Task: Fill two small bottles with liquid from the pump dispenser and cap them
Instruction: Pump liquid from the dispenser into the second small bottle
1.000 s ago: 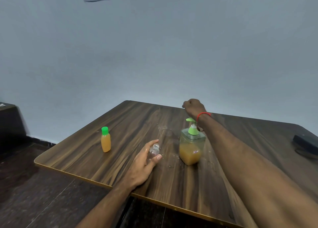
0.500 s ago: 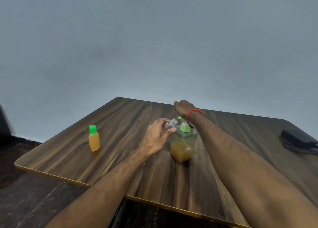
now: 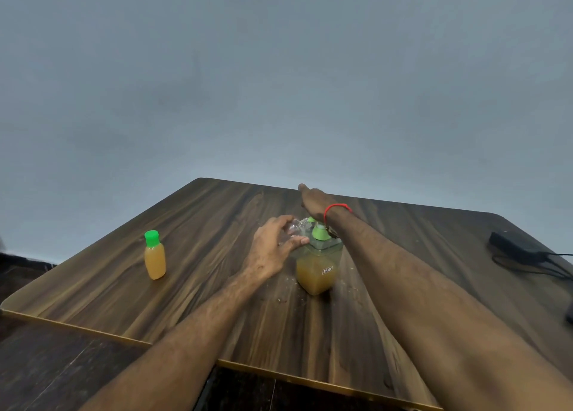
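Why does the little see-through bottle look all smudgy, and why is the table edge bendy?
Head view: the clear bottle, gripped in the left hand, is blurry and its glassy sides catch pale glints; the capped orange bottle looks sharper. The wide lens bows the table edge. Light is soft and dim, shadows faint.

The table carries two small bottles: one full, capped bottle standing at the left, and one clear, uncapped bottle held tilted at the spout. There is one pump dispenser, one green cap, and one black adapter with its cable. Two hands are in view, left and right, and one red wristband.
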